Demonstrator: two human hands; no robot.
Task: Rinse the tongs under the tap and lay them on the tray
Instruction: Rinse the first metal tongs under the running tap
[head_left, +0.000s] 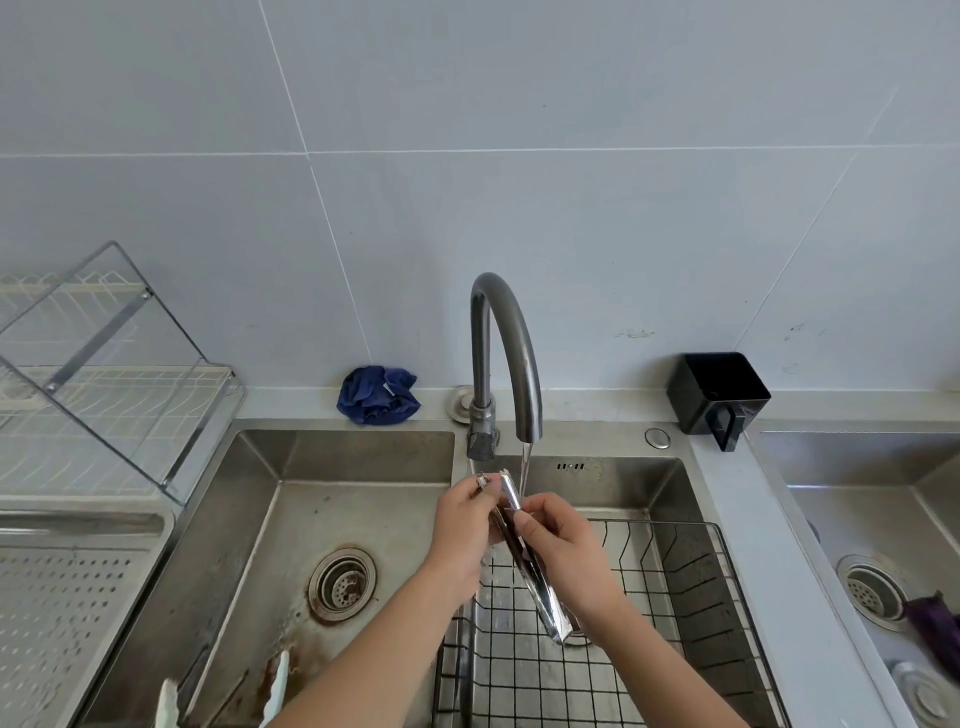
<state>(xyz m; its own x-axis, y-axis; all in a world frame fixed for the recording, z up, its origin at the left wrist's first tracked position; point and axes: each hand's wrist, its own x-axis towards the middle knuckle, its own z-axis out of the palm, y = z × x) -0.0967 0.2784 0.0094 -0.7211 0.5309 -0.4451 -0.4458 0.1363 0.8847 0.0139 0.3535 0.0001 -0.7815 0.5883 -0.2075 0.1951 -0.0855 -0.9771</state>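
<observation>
Tongs of shiny metal are held over the wire basket in the sink. Their far ends sit just beside the thin stream from the tap. The left hand has its grip pinching one arm near the tip, while the right hand has its grip curled round the other arm. A blue cloth lies on the counter behind.

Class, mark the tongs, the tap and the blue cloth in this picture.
tongs (549, 608), head view, shiny lower arm.
tap (525, 364), head view, down-curving spout.
blue cloth (376, 395), head view, middle of the crumpled bundle.
</observation>
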